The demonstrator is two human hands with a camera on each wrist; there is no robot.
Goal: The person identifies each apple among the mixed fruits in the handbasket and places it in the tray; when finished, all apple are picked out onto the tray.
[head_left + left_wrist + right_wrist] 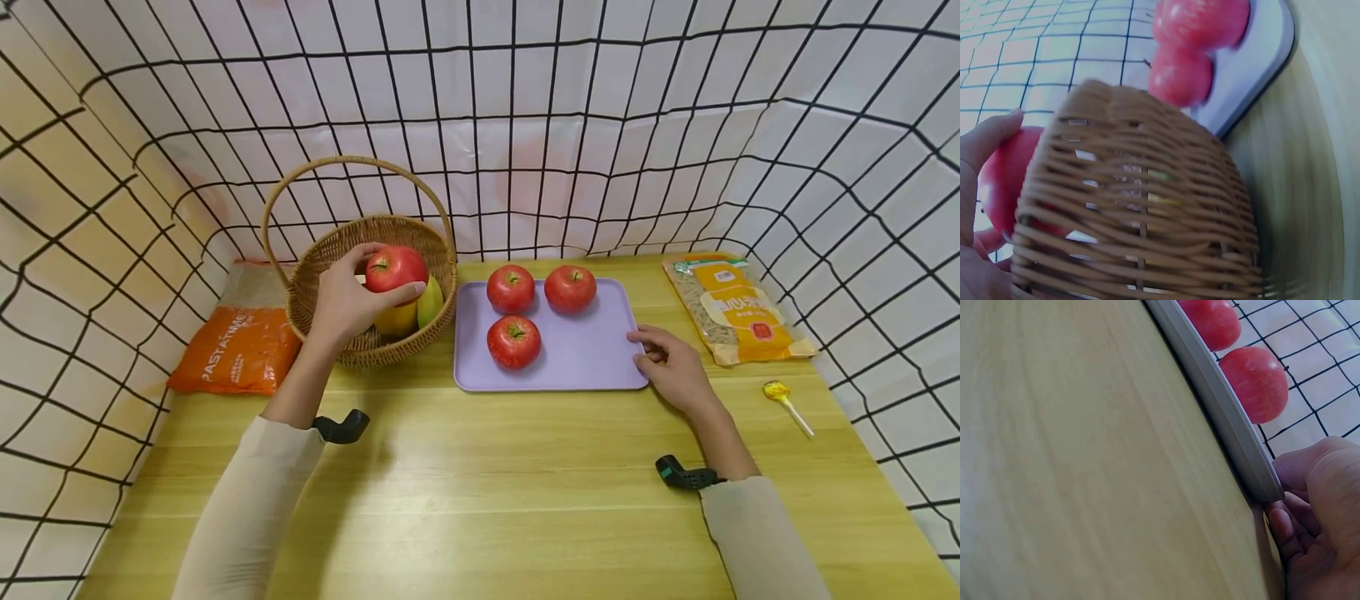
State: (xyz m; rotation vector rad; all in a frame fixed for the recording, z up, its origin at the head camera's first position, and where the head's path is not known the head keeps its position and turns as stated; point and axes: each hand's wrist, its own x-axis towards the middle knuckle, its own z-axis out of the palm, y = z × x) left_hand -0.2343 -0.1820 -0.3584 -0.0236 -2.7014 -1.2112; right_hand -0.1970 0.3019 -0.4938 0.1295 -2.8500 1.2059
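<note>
My left hand [337,304] grips a red apple [401,268] over the wicker basket [375,354]. Thumb and fingers lie on opposite sides of the fruit. Below it in the basket are a yellow fruit [397,322] and a green one [430,302], both partly hidden. In the left wrist view the basket's woven wall [1141,206] covers part of the held apple [1007,175]. At the right end of the lilac tray [588,358], my right hand [675,371] pinches the rim, thumb on top. Three red apples [513,342] sit on the tray's left and back.
An orange PASTATIME bag [240,350] lies left of the basket. Behind the right hand is a yellow grain packet [738,308], with a lollipop [780,396] in front of it. The basket's tall handle [360,160] arches up, and gridded cloth walls [525,125] enclose the wooden table [480,483].
</note>
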